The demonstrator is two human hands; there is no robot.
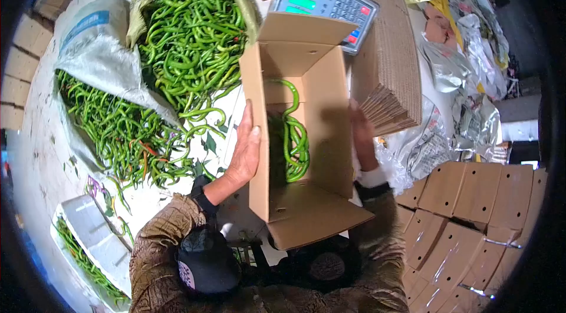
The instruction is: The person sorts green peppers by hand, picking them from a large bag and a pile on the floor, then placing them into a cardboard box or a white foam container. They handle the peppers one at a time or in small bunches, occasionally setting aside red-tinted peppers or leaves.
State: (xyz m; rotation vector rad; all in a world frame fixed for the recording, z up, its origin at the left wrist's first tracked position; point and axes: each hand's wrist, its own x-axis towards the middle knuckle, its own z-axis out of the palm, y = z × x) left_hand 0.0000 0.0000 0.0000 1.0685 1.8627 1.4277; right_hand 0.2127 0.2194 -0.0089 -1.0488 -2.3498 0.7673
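An open cardboard box (331, 118) is in front of me, its end flaps folded outward. Several long green chili peppers (296, 148) lie inside, partly in shadow. My left hand (242, 148) grips the box's left wall, thumb near the top edge. Against the right wall is my right hand (364, 136), blurred and with its fingertips partly hidden by the box. Just beyond the far flap stands a digital scale (321, 6) with lit green displays.
A large heap of green chili peppers (188, 24) spills from woven sacks (97, 42) at left. A foam box (94, 236) of peppers sits lower left. Flattened cardboard (389, 48) leans right of the scale. Stacked cartons (466, 195) and crumpled plastic (448, 65) fill the right side.
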